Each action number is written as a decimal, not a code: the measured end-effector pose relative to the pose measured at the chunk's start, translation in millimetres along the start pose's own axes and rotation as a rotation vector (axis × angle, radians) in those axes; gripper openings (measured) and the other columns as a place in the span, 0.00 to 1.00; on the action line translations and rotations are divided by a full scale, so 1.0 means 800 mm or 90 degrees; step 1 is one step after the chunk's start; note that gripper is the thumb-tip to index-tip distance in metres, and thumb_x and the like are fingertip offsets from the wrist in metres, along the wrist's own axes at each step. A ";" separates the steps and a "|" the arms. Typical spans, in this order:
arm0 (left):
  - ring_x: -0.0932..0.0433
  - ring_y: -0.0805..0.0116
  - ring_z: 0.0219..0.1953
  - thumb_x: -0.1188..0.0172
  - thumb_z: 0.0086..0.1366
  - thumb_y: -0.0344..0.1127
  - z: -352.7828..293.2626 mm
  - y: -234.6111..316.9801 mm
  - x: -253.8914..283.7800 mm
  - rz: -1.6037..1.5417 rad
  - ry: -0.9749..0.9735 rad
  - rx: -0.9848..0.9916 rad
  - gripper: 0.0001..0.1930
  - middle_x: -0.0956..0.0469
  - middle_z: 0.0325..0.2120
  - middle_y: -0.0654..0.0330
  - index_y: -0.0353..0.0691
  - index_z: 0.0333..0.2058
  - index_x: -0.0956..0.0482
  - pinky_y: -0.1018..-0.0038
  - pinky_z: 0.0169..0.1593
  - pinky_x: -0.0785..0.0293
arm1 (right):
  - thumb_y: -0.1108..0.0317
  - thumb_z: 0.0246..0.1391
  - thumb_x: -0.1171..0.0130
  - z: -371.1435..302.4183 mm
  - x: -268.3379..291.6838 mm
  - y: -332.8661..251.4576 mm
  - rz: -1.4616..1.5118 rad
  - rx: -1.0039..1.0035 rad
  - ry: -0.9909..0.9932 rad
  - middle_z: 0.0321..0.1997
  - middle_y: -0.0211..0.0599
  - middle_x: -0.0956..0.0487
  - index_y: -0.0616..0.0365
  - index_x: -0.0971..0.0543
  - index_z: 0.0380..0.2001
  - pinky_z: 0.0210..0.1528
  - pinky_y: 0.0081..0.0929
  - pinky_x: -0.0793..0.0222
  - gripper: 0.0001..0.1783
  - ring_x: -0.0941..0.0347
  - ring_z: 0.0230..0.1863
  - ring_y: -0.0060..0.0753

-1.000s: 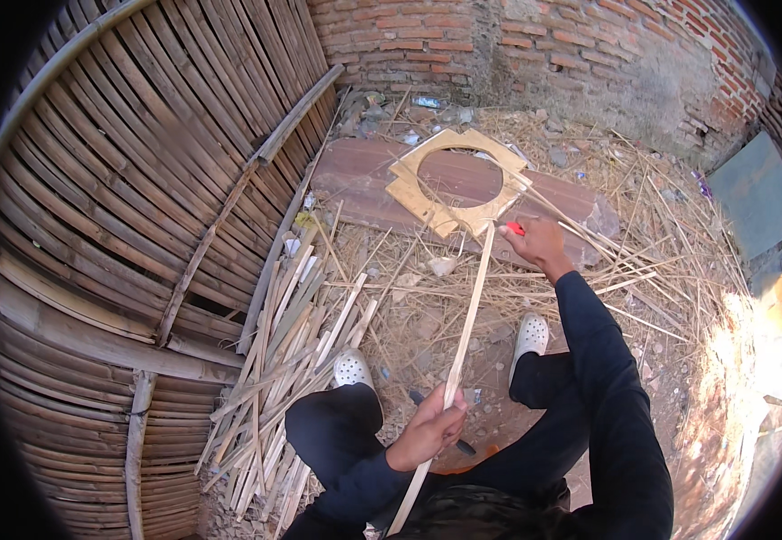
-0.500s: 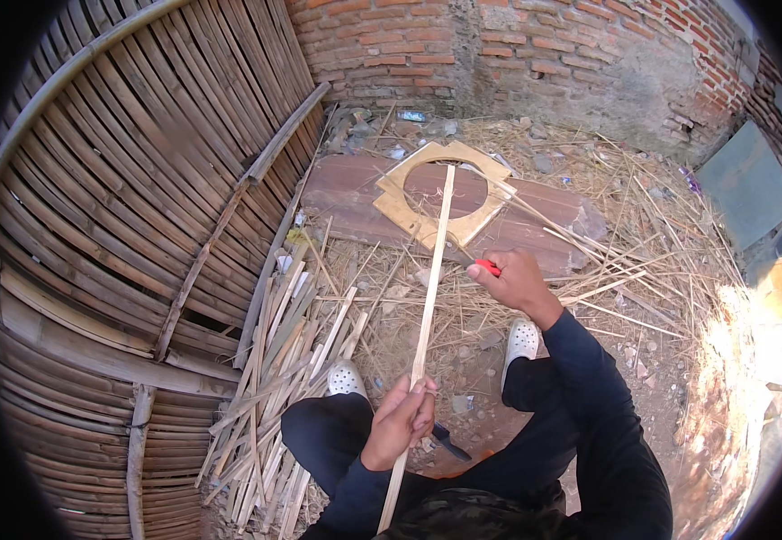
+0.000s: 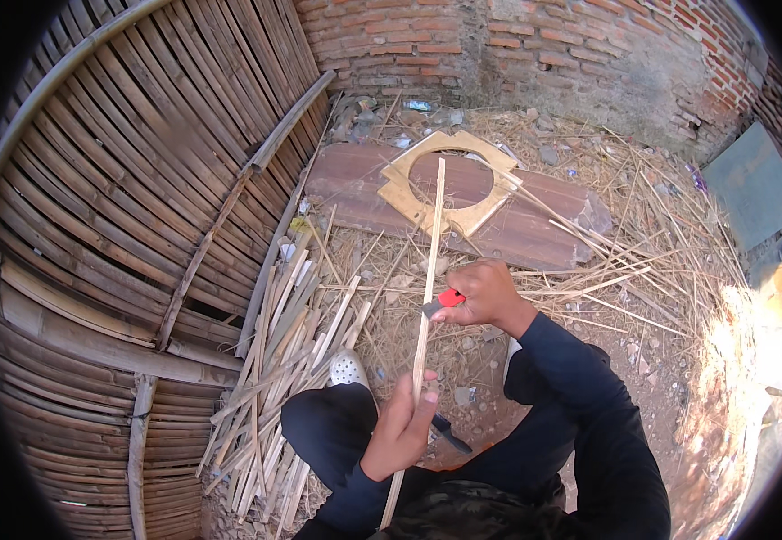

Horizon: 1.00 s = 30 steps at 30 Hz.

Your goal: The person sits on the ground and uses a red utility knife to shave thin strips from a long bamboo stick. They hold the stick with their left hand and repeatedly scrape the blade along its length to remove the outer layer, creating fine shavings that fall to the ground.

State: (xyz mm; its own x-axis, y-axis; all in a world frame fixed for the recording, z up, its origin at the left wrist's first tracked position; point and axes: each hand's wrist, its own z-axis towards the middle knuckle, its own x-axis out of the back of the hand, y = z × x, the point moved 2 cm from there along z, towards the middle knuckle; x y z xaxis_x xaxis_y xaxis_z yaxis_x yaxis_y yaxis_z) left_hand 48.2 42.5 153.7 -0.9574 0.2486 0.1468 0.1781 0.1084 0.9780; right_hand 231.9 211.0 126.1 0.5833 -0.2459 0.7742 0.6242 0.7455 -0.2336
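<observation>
A long pale bamboo strip (image 3: 433, 247) slants up and away from my lap. My left hand (image 3: 400, 427) is closed round its lower part, thumb along the strip. In my right hand (image 3: 483, 299) is a knife (image 3: 451, 298) with a red handle, fingers wrapped round it. The short grey blade lies against the strip about midway along. Beyond the hands, the strip's far end overlaps a yellowish wooden board (image 3: 406, 200) with a large round hole. Under that board lies a brown plank (image 3: 346, 184). By my lap is another dark blade (image 3: 451, 437), its handle end hidden behind my left hand.
A heap of split bamboo strips (image 3: 278, 378) lies at the left, beside a slatted bamboo wall (image 3: 130, 162). Straw and shavings (image 3: 670, 243) cover the ground to the right. A brick wall (image 3: 391, 45) closes the back, and a grey-blue panel (image 3: 755, 184) leans at the far right.
My right hand has moved left and nearer with the knife, bringing the blade onto the strip. My left hand's fingers have loosened slightly round the strip's lower part.
</observation>
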 end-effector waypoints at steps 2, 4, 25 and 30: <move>0.41 0.82 0.26 0.53 0.71 0.34 0.000 0.000 0.001 -0.001 0.003 0.002 0.14 0.37 0.23 0.70 0.36 0.52 0.35 0.81 0.30 0.43 | 0.27 0.38 0.38 0.003 -0.002 0.002 -0.022 0.014 0.002 0.11 0.31 0.28 0.50 0.25 0.13 0.19 0.33 0.35 0.34 0.27 0.15 0.37; 0.41 0.82 0.26 0.53 0.71 0.33 0.000 0.001 0.003 -0.005 0.005 0.006 0.13 0.37 0.23 0.70 0.36 0.52 0.35 0.81 0.30 0.43 | 0.26 0.38 0.39 0.006 -0.005 0.002 -0.026 0.023 0.017 0.11 0.30 0.29 0.50 0.25 0.14 0.20 0.34 0.35 0.34 0.28 0.15 0.37; 0.23 0.52 0.21 0.50 0.69 0.35 -0.030 0.005 0.012 0.153 0.049 0.041 0.13 0.28 0.16 0.52 0.36 0.49 0.31 0.64 0.27 0.31 | 0.29 0.51 0.50 0.006 -0.019 -0.001 0.012 -0.145 -0.102 0.13 0.42 0.25 0.53 0.19 0.18 0.21 0.40 0.33 0.36 0.26 0.16 0.47; 0.23 0.41 0.23 0.51 0.67 0.31 -0.039 0.004 0.005 0.258 0.064 -0.028 0.13 0.26 0.17 0.45 0.35 0.49 0.31 0.55 0.27 0.30 | 0.26 0.51 0.52 0.016 -0.012 0.050 -0.013 -0.273 -0.100 0.12 0.42 0.26 0.52 0.19 0.20 0.22 0.43 0.32 0.38 0.25 0.17 0.47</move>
State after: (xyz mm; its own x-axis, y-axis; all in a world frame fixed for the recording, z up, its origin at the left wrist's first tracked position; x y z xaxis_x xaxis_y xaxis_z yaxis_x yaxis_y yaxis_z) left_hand 38.1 13.8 161.8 -0.8295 0.1666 0.5331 0.5376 -0.0203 0.8429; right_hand 244.4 250.9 117.0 0.5033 -0.1355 0.8534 0.8127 0.4096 -0.4143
